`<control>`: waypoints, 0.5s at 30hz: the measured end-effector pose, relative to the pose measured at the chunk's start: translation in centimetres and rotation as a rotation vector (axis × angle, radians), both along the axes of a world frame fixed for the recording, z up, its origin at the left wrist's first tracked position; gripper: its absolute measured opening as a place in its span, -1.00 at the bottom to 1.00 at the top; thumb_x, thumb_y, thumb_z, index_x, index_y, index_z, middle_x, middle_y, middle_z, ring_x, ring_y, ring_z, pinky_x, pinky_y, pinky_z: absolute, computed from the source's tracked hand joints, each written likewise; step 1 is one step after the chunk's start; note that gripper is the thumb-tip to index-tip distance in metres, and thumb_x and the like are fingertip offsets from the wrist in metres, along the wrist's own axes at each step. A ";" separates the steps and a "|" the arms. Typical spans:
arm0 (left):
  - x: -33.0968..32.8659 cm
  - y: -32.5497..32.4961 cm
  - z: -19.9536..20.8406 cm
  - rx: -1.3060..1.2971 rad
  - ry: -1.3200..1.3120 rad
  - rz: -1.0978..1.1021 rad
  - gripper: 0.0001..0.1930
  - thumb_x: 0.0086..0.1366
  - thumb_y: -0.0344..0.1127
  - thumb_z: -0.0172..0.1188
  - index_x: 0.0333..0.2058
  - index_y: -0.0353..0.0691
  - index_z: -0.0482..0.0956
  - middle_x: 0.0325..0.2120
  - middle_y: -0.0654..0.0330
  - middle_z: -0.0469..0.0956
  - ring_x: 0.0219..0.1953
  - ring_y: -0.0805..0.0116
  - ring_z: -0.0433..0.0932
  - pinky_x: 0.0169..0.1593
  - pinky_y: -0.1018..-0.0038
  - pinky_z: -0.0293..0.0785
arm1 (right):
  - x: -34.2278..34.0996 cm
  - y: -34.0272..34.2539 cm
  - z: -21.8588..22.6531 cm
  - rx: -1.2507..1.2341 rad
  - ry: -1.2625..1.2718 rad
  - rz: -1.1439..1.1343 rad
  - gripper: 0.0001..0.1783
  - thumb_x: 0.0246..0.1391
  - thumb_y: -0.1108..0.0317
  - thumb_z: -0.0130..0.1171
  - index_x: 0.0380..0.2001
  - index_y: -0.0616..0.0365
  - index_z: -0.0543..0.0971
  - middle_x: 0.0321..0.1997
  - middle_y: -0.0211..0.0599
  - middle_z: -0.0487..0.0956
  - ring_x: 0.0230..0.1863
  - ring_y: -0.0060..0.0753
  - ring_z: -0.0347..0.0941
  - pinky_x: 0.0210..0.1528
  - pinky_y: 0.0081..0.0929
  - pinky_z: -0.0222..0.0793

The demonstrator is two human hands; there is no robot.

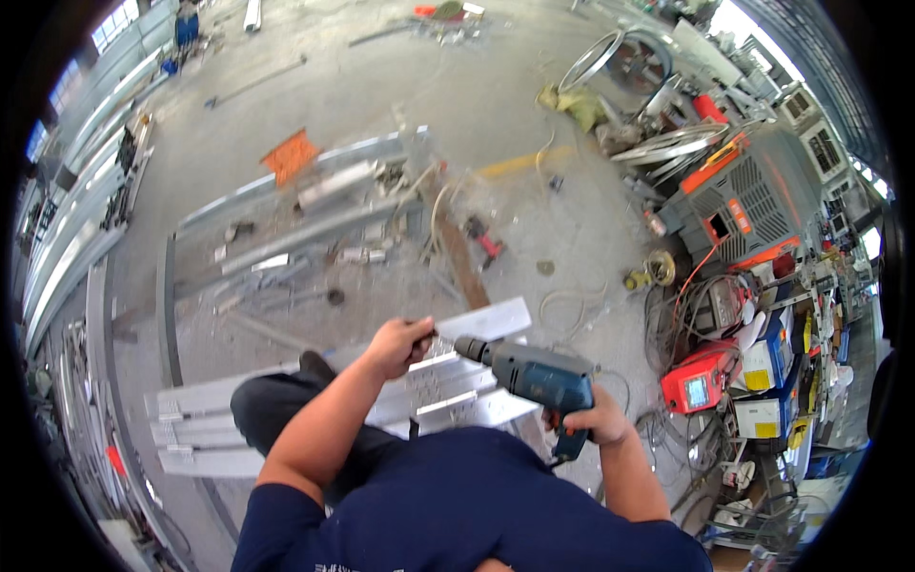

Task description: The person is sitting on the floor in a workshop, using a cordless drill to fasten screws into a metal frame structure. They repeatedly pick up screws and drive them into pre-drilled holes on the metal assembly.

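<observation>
Long silver metal panels (200,431): side by side, partly behind the dark-trousered leg (272,405).
Left hand (398,349): fingers pinched together; whether around anything, cannot tell.
Blue-and-grey power drill (545,377): upper right of the navy-shirted torso (477,505), nose leftward.
Right hand (599,417): fingers wrapped around the drill's grip.

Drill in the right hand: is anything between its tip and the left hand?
Nothing visible blocks the short gap between the drill and left hand; metal strips show behind it. Whether that hand pinches something small, I cannot tell.
</observation>
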State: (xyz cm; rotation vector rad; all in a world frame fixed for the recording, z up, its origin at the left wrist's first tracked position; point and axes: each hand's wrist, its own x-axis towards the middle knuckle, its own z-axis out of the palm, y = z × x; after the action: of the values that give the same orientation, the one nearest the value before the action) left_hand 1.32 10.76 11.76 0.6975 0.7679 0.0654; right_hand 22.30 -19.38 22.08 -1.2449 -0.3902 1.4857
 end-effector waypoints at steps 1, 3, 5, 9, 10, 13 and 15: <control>-0.4 -0.2 0.2 -0.006 -0.022 0.003 -0.70 0.41 -0.17 0.13 -0.30 -0.36 0.49 -0.63 0.33 0.35 -0.67 0.58 0.19 -0.59 0.58 0.10 | -0.3 0.0 0.0 -0.010 0.013 -0.004 -0.40 -0.33 0.36 0.44 -0.12 0.34 0.54 -0.31 -0.12 0.61 -0.29 -0.21 0.57 -0.18 -0.28 0.51; -0.3 -0.2 0.9 0.016 -0.058 0.006 -0.67 0.39 -0.13 0.16 -0.35 -0.33 0.50 -0.64 0.33 0.35 -0.68 0.59 0.18 -0.61 0.57 0.07 | -0.4 0.5 0.4 -0.021 0.036 -0.034 -0.35 -0.35 0.40 0.44 -0.06 0.35 0.51 -0.29 -0.10 0.61 -0.28 -0.20 0.58 -0.18 -0.28 0.54; -0.2 0.0 0.7 0.016 -0.064 -0.003 -0.66 0.38 -0.11 0.19 -0.37 -0.32 0.50 -0.64 0.33 0.36 -0.68 0.59 0.18 -0.60 0.57 0.07 | -0.3 0.6 0.5 -0.030 0.049 -0.043 -0.33 -0.34 0.41 0.44 -0.04 0.35 0.49 -0.27 -0.09 0.61 -0.28 -0.19 0.59 -0.17 -0.27 0.55; -0.4 0.0 0.4 0.006 -0.085 0.024 -0.65 0.34 -0.10 0.24 -0.41 -0.30 0.47 -0.64 0.31 0.38 -0.68 0.59 0.21 -0.61 0.59 0.09 | -0.4 0.6 0.3 -0.040 0.024 -0.039 -0.29 -0.42 0.40 0.44 -0.05 0.36 0.50 -0.30 -0.05 0.61 -0.32 -0.14 0.60 -0.20 -0.20 0.56; -0.4 0.1 0.4 0.009 -0.086 0.037 -0.65 0.34 -0.10 0.24 -0.41 -0.31 0.46 -0.65 0.30 0.38 -0.68 0.59 0.22 -0.61 0.60 0.11 | -0.6 0.8 0.3 -0.034 0.030 -0.044 -0.29 -0.42 0.39 0.44 -0.05 0.36 0.50 -0.30 -0.05 0.61 -0.32 -0.14 0.60 -0.22 -0.20 0.56; -0.8 0.2 0.2 0.010 -0.077 0.043 -0.67 0.34 -0.12 0.24 -0.39 -0.31 0.47 -0.64 0.31 0.39 -0.68 0.60 0.23 -0.61 0.62 0.12 | -0.8 1.1 0.6 -0.010 0.052 -0.055 -0.30 -0.40 0.38 0.45 -0.05 0.35 0.50 -0.30 -0.06 0.61 -0.32 -0.15 0.60 -0.22 -0.23 0.56; -0.9 0.3 0.1 0.008 -0.078 0.032 -0.67 0.34 -0.13 0.24 -0.38 -0.32 0.48 -0.63 0.31 0.39 -0.68 0.61 0.23 -0.61 0.63 0.13 | -0.8 1.1 0.7 0.013 0.075 -0.055 -0.32 -0.36 0.38 0.47 -0.05 0.35 0.51 -0.27 -0.09 0.61 -0.29 -0.18 0.58 -0.17 -0.25 0.54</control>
State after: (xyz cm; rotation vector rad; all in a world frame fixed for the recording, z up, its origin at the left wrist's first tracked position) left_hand 0.46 11.02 11.87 0.6860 0.7048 0.1241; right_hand 21.50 -18.28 22.74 -1.1770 -0.3127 1.4767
